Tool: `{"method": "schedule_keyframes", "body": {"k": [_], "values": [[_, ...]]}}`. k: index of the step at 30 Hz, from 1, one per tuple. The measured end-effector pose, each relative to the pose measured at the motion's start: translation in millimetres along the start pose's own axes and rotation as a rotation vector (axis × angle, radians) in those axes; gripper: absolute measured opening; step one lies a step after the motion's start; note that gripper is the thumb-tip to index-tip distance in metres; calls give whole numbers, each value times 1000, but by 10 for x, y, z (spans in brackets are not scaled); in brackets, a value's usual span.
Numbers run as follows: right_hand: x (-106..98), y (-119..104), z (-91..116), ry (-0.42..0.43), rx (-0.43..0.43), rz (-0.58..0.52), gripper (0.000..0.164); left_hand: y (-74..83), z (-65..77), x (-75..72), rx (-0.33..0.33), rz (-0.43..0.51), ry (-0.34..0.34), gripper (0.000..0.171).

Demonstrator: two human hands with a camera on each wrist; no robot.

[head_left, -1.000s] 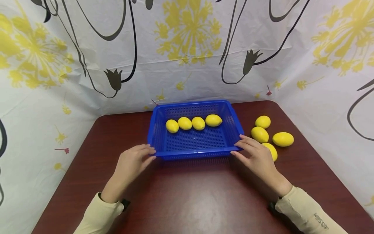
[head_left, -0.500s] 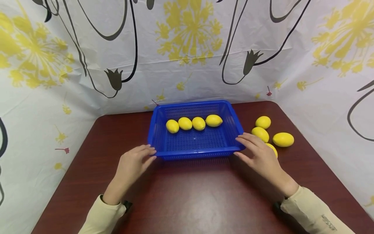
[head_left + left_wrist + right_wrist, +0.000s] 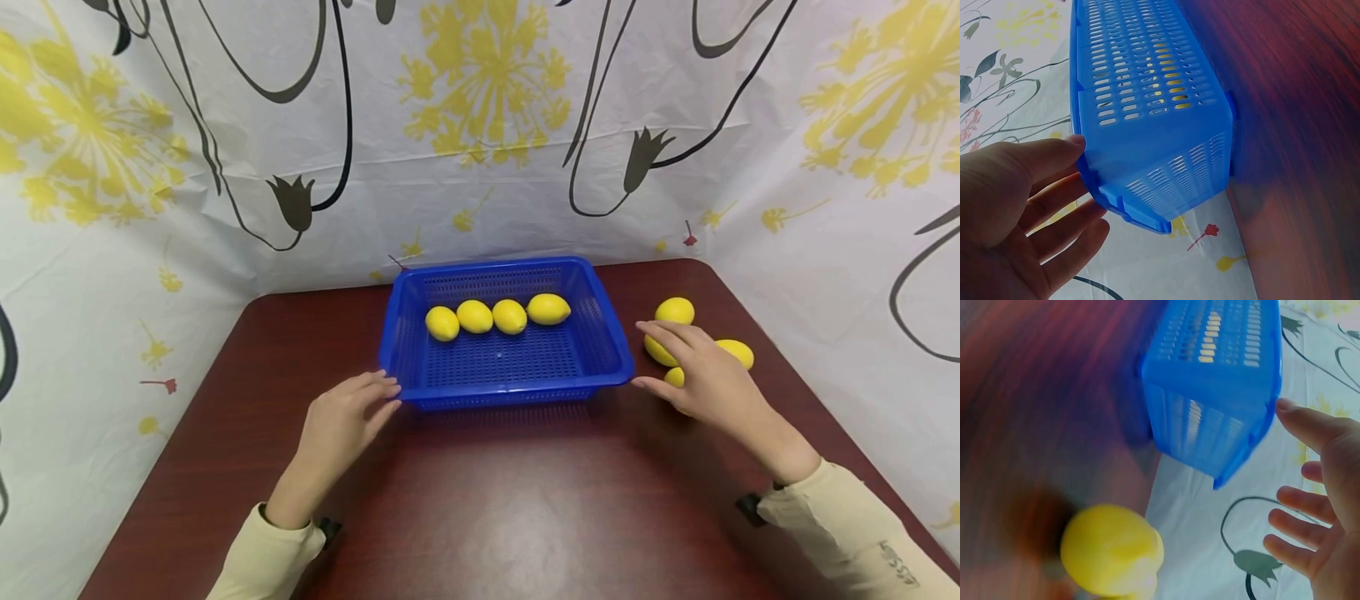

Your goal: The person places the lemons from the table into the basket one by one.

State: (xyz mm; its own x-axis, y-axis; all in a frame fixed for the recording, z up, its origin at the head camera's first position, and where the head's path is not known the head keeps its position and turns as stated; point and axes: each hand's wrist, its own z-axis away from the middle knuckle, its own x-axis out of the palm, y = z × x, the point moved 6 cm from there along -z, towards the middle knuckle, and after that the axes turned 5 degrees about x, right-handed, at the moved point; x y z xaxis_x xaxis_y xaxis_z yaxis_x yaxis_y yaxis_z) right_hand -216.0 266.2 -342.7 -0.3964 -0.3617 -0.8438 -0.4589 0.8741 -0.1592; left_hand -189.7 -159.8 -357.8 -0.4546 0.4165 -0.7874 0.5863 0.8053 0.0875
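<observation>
A blue plastic basket stands at the back of the table, with a row of several yellow lemons in it. My left hand holds the basket's near left corner; the left wrist view shows its thumb against the rim and the fingers curved on the other side. Off the near right corner, my right hand hovers with fingers spread and holding nothing. It partly covers several loose lemons right of the basket. One of these lemons shows beneath it in the right wrist view.
The dark red-brown table has rounded back corners. Close behind the basket hangs a white sheet printed with flowers, which also lines both sides.
My right hand has left the basket's near right corner and moved right, over the loose lemons. My left hand, the basket and the lemons in it stay put.
</observation>
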Motion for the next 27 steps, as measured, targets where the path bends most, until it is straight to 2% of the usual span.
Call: {"method": "schedule_keyframes", "body": {"k": [8, 14, 27], "values": [[-54, 142, -45, -79, 81, 18, 90, 1, 4, 5, -1, 4, 4, 20], [-30, 191, -45, -130, 107, 14, 89, -2, 5, 1, -11, 6, -9, 22], [-5, 222, -35, -144, 101, 38, 88, -13, 9, 9, 6, 10, 10, 21]]}}
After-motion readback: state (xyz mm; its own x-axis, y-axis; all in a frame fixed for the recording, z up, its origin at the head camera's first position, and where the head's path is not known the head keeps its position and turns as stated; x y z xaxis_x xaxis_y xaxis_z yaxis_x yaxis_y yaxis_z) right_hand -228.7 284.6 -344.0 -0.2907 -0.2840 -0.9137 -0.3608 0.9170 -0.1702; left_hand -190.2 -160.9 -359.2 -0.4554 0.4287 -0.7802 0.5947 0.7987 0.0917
